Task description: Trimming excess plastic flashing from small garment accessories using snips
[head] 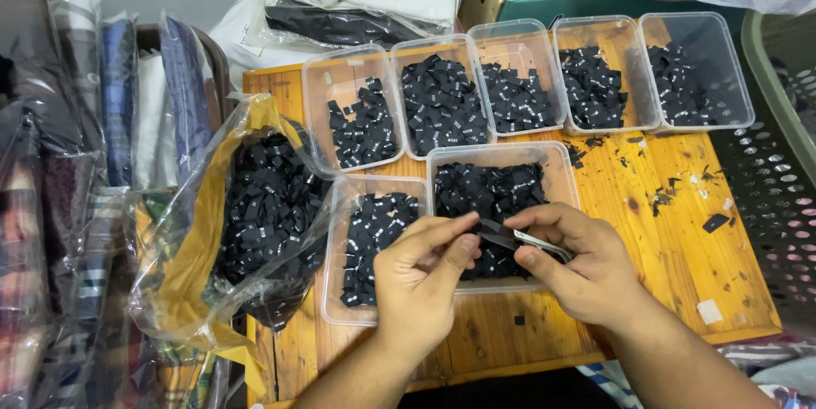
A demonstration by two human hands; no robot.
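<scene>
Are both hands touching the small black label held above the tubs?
Touching. The head view shows the left hand and right hand each pinching an end of the black label between thumb and forefinger, over a clear tub of labels.

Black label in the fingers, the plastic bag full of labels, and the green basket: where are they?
Black label [497,235], head view, on its dark middle between both hands.
Plastic bag [191,247], head view, on its yellow side.
Green basket [778,60], head view, on its rim.
</scene>
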